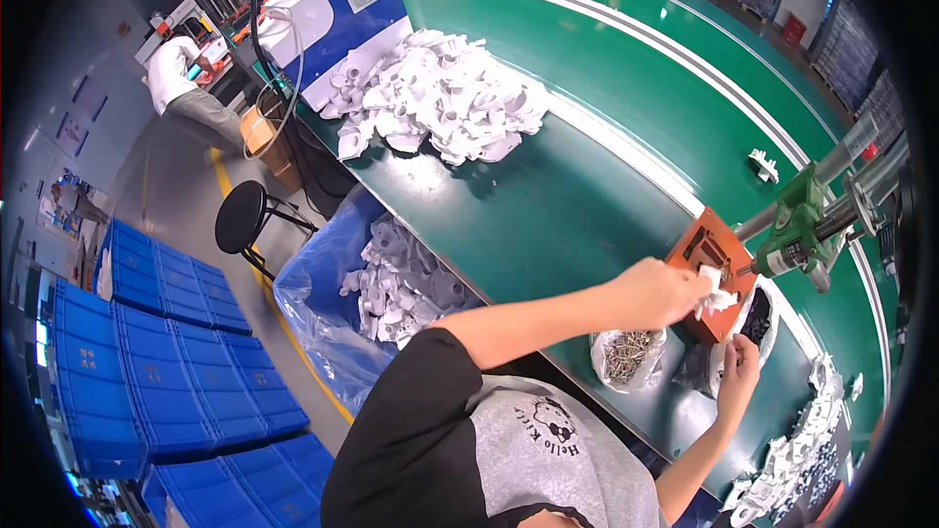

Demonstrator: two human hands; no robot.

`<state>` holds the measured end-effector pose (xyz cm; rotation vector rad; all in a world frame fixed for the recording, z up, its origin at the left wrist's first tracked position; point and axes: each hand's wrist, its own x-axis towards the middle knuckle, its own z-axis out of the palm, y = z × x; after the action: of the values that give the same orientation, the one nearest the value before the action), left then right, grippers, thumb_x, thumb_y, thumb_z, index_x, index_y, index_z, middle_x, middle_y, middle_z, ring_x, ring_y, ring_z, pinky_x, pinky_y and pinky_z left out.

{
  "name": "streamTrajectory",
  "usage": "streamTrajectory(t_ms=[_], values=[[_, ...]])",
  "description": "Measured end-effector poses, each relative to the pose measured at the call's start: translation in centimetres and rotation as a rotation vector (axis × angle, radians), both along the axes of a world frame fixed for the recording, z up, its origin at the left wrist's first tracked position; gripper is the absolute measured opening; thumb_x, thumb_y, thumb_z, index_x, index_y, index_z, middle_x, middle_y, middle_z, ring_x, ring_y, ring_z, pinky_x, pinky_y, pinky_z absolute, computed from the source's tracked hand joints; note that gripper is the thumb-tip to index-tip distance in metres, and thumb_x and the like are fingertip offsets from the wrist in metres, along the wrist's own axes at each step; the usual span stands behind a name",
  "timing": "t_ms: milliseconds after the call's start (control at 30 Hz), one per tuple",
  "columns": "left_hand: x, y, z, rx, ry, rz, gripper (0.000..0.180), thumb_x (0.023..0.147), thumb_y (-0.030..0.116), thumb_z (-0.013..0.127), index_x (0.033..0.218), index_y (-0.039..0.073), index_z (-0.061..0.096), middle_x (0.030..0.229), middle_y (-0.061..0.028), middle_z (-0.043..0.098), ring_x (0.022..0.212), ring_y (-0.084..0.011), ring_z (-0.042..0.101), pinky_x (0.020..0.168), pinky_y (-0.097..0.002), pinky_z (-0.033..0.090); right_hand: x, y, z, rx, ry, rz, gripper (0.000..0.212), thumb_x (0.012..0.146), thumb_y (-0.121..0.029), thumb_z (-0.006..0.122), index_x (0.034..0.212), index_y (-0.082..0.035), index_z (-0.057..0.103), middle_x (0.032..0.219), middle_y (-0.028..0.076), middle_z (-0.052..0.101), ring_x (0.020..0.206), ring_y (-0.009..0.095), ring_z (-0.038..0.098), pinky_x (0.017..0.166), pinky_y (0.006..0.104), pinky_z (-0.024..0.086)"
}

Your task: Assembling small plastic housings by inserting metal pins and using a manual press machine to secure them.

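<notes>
My left hand [657,293] is closed on a white plastic part [716,299], held at the orange fixture block [699,240] under a green press [790,240]. The part covers some of the block, and its exact seating does not show. My right hand [740,368] is beside an open bag of small black pieces [757,317], its fingers pinched together. Whatever those fingers hold is too small to make out. Left of that bag, below my left wrist, stands a clear bag of metal screws or pins [626,356].
White plastic parts lie heaped [440,98] at the table's far end beside a blue-and-white machine [333,10]. More fill a blue-lined bin [401,279] at left. Other white parts [797,445] lie at right. A green conveyor [606,29] runs behind. Blue crates [166,352] and a black stool [242,218] stand on the floor.
</notes>
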<state>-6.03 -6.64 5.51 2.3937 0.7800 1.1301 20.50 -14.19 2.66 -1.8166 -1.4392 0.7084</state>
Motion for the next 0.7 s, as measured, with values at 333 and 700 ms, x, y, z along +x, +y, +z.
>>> streamTrajectory(t_ms=[333, 700], values=[[3.1, 7.0, -3.0, 0.736, 0.238, 0.252, 0.012, 0.072, 0.015, 0.058, 0.08, 0.007, 0.057, 0.076, -0.0155, 0.06, 0.075, -0.0315, 0.062, 0.07, -0.0404, 0.049, -1.1, 1.3, -1.7, 0.354, -0.657, 0.1, 0.024, 0.079, -0.001, 0.059, 0.103, 0.003, 0.058, 0.097, 0.013, 0.053, 0.091, 0.03, 0.052, 0.083, 0.0372, 0.041], [4.5, 6.5, -3.8, 0.535, 0.079, 0.188, 0.01, 0.072, 0.014, 0.057, 0.08, 0.009, 0.059, 0.078, -0.0113, 0.06, 0.08, -0.0266, 0.061, 0.072, -0.04, 0.049, 2.4, 0.1, -5.1, 0.377, -0.518, -0.037, 0.017, 0.077, -0.007, 0.066, 0.086, 0.001, 0.054, 0.083, 0.015, 0.051, 0.082, 0.032, 0.05, 0.075, 0.0404, 0.041]])
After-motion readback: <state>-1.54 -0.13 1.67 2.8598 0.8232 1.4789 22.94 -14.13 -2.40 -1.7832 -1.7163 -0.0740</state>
